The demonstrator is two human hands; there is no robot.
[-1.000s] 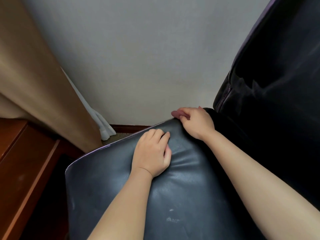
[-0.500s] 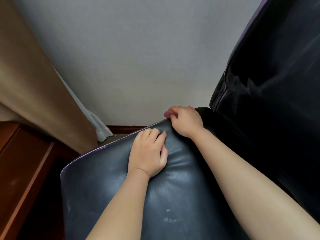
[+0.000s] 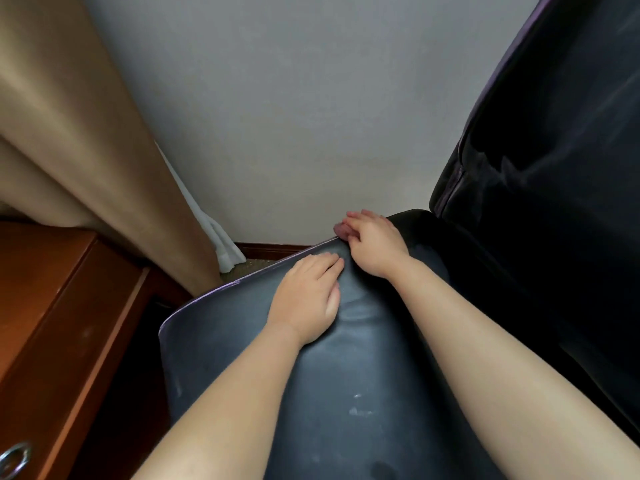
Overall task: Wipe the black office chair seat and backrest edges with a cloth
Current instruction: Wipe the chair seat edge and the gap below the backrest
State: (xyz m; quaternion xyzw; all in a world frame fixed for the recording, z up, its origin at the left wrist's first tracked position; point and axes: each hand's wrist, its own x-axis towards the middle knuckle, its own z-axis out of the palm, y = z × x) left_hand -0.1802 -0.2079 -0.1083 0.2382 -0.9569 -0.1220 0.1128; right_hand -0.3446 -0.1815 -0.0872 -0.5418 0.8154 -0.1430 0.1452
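A: Head view first: where is the right hand (image 3: pixel 375 245)?
B: At the far edge of the black chair seat (image 3: pixel 346 375), close to the backrest (image 3: pixel 554 168). Its fingers curl over the rim and pinch a small pinkish cloth (image 3: pixel 340 230), of which only a bit pokes out.
A: And the left hand (image 3: pixel 306 297)?
B: Palm down on the seat just beside the right one, fingers fairly straight and close together, pressing the leather, which wrinkles next to it. It holds nothing.
A: Surroundings?
B: A tan curtain (image 3: pixel 69 133) and a wooden cabinet (image 3: pixel 52 323) on the left, a grey wall (image 3: pixel 294 98) behind.
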